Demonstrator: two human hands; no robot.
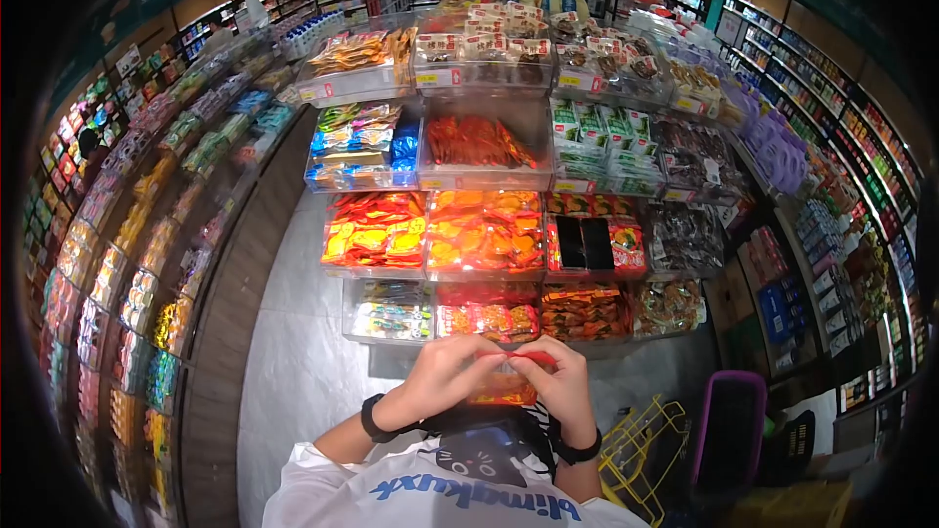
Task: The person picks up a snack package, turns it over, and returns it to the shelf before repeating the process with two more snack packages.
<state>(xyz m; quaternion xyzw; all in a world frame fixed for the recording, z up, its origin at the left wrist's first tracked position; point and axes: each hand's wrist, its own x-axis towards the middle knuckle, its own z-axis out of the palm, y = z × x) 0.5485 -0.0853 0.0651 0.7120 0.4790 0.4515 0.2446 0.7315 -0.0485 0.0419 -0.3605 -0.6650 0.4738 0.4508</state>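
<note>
Close in front of my chest, my left hand (452,374) and my right hand (559,383) meet, with thumbs and fingers closed. They pinch the red upper edge of a snack packet (504,392), whose orange-red body hangs below and between them. My fingers hide part of its top edge. Just beyond my hands is the lowest row of a clear-bin display, where a bin of red-and-orange packets (486,319) is nearest. Left of that bin are pale, colourful packets (393,319), and to its right are dark red packets (584,313).
Tiered clear bins of packaged snacks rise ahead, with dark packets (585,242) among red ones. A long snack shelf (220,332) runs along the left. A yellow wire basket (641,450) and a purple-rimmed container (729,430) stand low right. Grey tiled floor (293,352) shows at left.
</note>
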